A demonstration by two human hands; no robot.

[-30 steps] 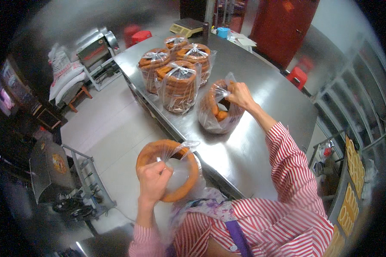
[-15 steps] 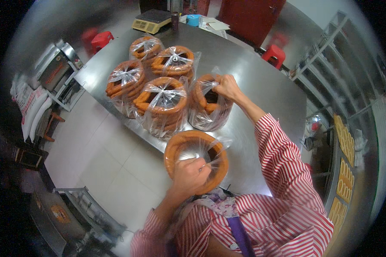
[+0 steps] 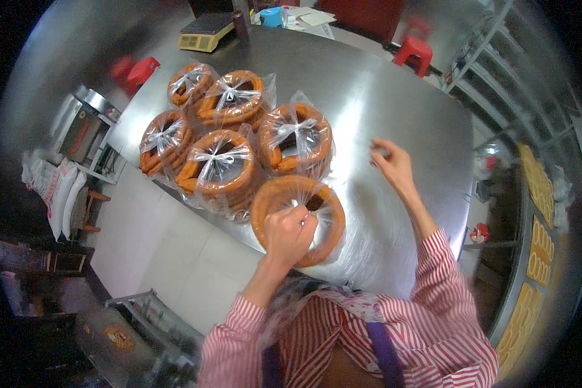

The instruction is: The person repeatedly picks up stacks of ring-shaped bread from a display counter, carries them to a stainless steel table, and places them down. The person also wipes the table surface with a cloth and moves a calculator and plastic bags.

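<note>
My left hand (image 3: pixel 290 234) is closed round the gathered neck of a clear plastic bag of large browned dough rings (image 3: pixel 332 223). This bag is at the table's near edge; I cannot tell if it rests on the metal. My right hand (image 3: pixel 393 165) hovers over the table to the right, fingers loosely bent and apart, with nothing visible in them. Just beyond the held bag stands a knotted bag of rings (image 3: pixel 323 139). Left of it is another knotted bag (image 3: pixel 242 174). Behind these stand more tied bags of stacked rings (image 3: pixel 207 110).
The steel table (image 3: pixel 394 97) carries a scale (image 3: pixel 205 32) and a dark cylinder (image 3: pixel 240 24) at its far end. Red stools (image 3: pixel 414 53) stand beyond. Racks (image 3: pixel 491 48) and trays of pale rings (image 3: pixel 542 249) line the right. White sacks (image 3: pixel 63 191) lie at left.
My right hand has let go of the knotted bag beyond the held one and drawn away to the right. My left hand keeps its grip. The whole view has shifted somewhat.
</note>
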